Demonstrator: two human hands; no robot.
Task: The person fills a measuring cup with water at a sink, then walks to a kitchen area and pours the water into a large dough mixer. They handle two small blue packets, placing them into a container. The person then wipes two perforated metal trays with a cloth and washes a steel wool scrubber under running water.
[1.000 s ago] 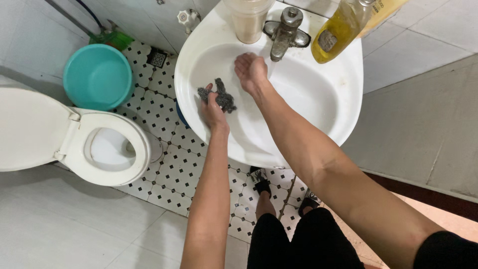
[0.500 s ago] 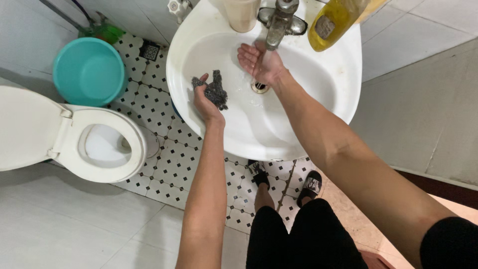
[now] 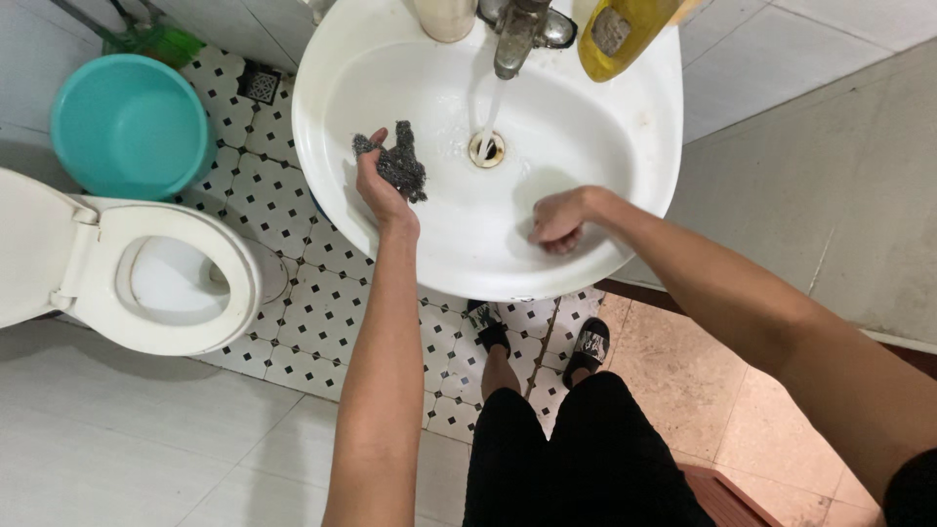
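Observation:
My left hand holds a grey steel-wool scourer over the left side of the white round sink. My right hand rests inside the bowl near its front right, fingers curled down against the porcelain, nothing seen in it. Water runs from the metal tap onto the drain between the two hands.
A yellow bottle and a beige cup stand on the sink's back rim. A teal bucket and a white toilet with its lid up stand at left on the tiled floor. My sandalled feet are below the sink.
My right hand has left the tap area and moved down to the front right of the bowl. Water now flows. The left hand with the scourer stayed at the left side.

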